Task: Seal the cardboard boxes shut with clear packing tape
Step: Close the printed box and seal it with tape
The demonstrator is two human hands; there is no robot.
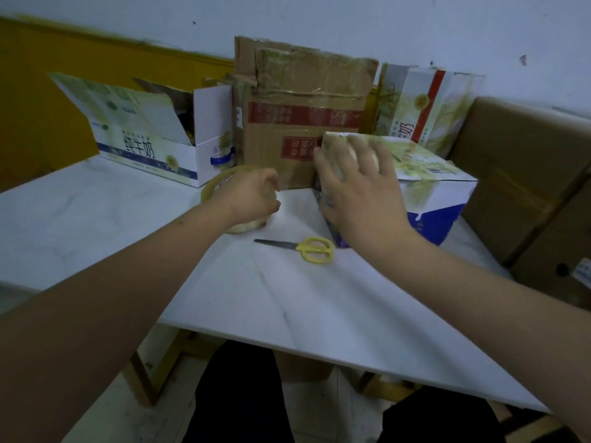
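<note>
A white and blue carton (425, 193) with a green printed top lies on the white table (271, 298) at the right. My right hand (358, 190) rests on its near left corner with fingers spread over the top edge. My left hand (252, 196) grips a roll of clear packing tape (217, 183) standing on the table to the left of the carton. Whether a strip of tape runs from the roll to the carton is too blurred to tell.
Yellow-handled scissors (307, 249) lie on the table in front of both hands. A taped brown box (303, 113) stands behind. An open milk carton (150, 135) sits at the back left, another printed carton (425, 107) at the back right, large brown boxes (527, 177) at the right.
</note>
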